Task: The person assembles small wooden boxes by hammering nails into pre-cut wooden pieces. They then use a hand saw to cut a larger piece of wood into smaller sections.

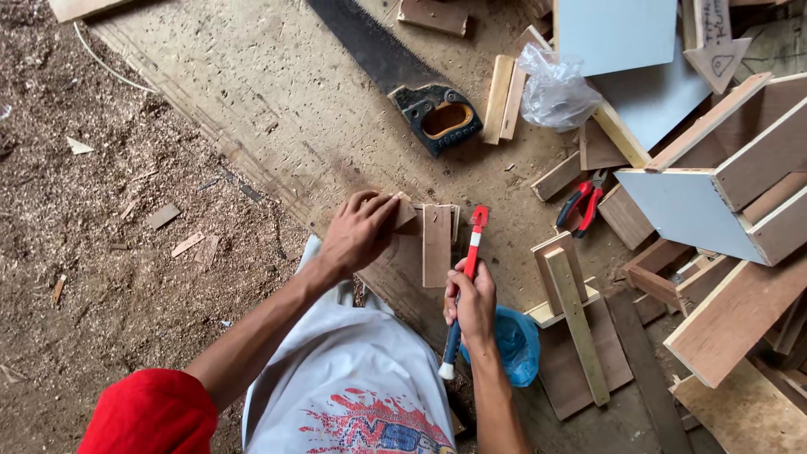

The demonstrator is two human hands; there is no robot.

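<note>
Pressing left hand on wood pieces, right hand gripping hammer (upright)

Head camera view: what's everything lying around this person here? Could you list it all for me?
Handsaw: one, dark blade, black handle, top centre on the board.
Wooden pieces: a few, brown, under the left hand.
Hammer: one, red and white head end, blue grip, in the right hand.
Pliers: one, red handles, right of the hammer.
Clear plastic bag: one, upper right.
Blue bag: one, beside the right wrist.
Pale blue box: one, wood edged, right side.
Wood offcuts: many, brown, heaped at right.
Sawdust: covering the ground at left.
Left hand: pressing on the wooden pieces.
Right hand: gripping the hammer.
</note>
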